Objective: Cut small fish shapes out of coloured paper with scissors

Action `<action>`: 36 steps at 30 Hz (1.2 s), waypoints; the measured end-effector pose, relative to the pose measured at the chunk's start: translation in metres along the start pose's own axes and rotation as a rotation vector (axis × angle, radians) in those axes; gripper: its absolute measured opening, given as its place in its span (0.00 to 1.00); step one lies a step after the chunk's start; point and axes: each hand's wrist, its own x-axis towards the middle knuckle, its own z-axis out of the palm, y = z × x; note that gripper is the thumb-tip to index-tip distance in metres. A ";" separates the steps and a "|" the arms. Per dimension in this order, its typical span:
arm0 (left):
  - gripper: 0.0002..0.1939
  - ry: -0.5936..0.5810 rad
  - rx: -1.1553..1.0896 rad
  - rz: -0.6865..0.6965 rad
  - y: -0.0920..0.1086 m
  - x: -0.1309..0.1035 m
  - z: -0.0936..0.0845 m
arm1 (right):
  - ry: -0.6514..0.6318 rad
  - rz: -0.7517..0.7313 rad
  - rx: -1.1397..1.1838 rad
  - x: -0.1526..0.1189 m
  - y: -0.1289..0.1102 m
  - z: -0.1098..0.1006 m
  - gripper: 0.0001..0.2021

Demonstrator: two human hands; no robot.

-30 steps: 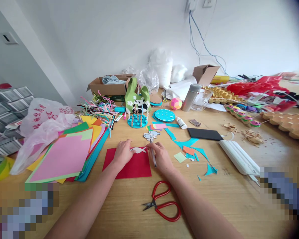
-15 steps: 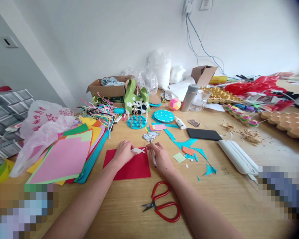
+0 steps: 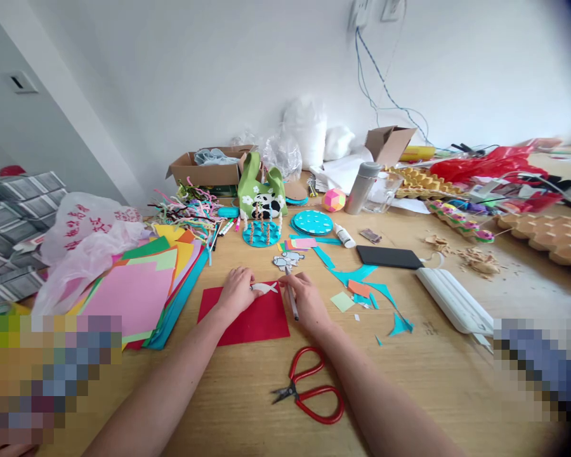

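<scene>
A red sheet of paper (image 3: 252,324) lies on the wooden table, its upper left part under my left hand (image 3: 236,290). The fingertips of that hand pinch a small white fish-shaped cutout (image 3: 265,288) against the sheet. My right hand (image 3: 307,298) grips a grey pen (image 3: 292,301) at the sheet's upper right corner. Just beyond the hands lie small grey-white paper cutouts (image 3: 288,260). Red-handled scissors (image 3: 309,387) rest between my forearms, blades pointing left.
Coloured paper (image 3: 128,295) is stacked at the left. Blue paper scraps (image 3: 356,275) and a black flat object (image 3: 389,256) lie to the right. Farther back stand a green panda bag (image 3: 261,193) and a grey bottle (image 3: 363,188). Another person's hand (image 3: 4,444) shows at lower left.
The red sheet has shifted very slightly to the right. Both my hands stay almost in place. At the far left, the plastic bag and the blurred area have changed shape, and another person's hand has appeared.
</scene>
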 end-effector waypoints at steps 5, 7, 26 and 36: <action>0.13 -0.016 -0.023 -0.021 0.002 -0.002 -0.002 | -0.010 -0.006 -0.014 -0.001 0.001 0.002 0.11; 0.14 -0.019 -0.034 -0.033 0.002 -0.002 -0.003 | -0.013 -0.004 -0.022 -0.001 0.001 0.002 0.11; 0.10 -0.129 -0.481 -0.166 0.004 0.000 -0.009 | 0.057 0.024 -0.060 -0.002 0.006 0.004 0.12; 0.15 -0.242 -1.073 -0.219 -0.015 0.023 -0.056 | 0.392 0.175 0.092 0.008 -0.007 -0.013 0.10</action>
